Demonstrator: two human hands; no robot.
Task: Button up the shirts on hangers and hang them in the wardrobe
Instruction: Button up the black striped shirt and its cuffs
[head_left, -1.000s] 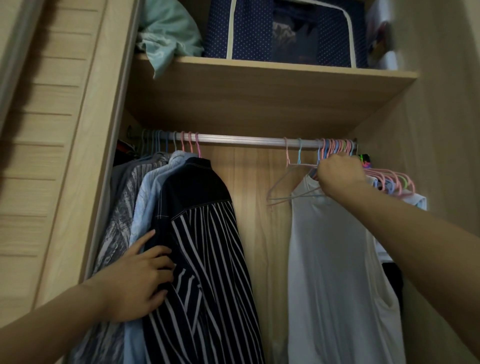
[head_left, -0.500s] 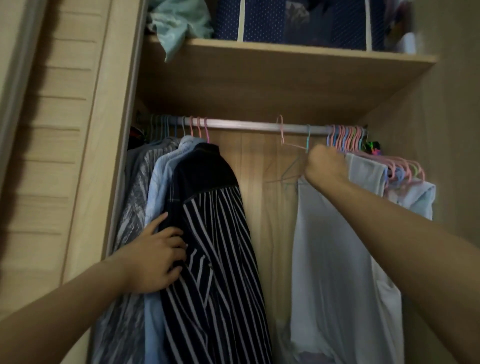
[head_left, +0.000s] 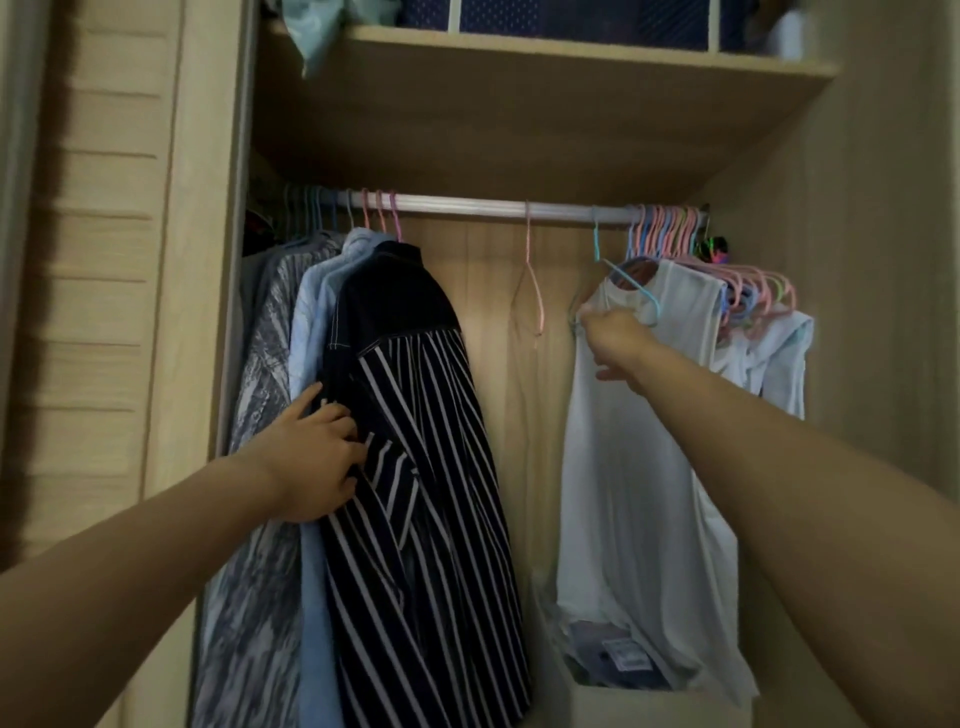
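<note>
The striped shirt hangs at the left of the wardrobe rail, dark navy cloth with thin white stripes and a plain dark yoke edged in pale stitching. Your left hand lies flat against its sleeve edge, fingers spread a little and curled into the fabric, pressing rather than gripping. Just behind it hang a pale blue shirt and a mottled grey one, packed close together on thin hooks.

Your right hand is at the shoulder of a white sleeveless top, smooth and thin; the fingers pinch near the end of its light blue hanger, though you cannot tell whether they hold wire or cloth. Between the two garments a bare pink hanger dangles from the rail, blurred. At the far right a tight cluster of empty pink and blue hangers crowds the rail, with more white clothing under them.

The rail is a round, pale metal tube under a wood-grain shelf. On that shelf sit a navy dotted fabric box with white trim and a crumpled mint cloth. Below the white top, an open pale box holds folded dark clothes.
</note>
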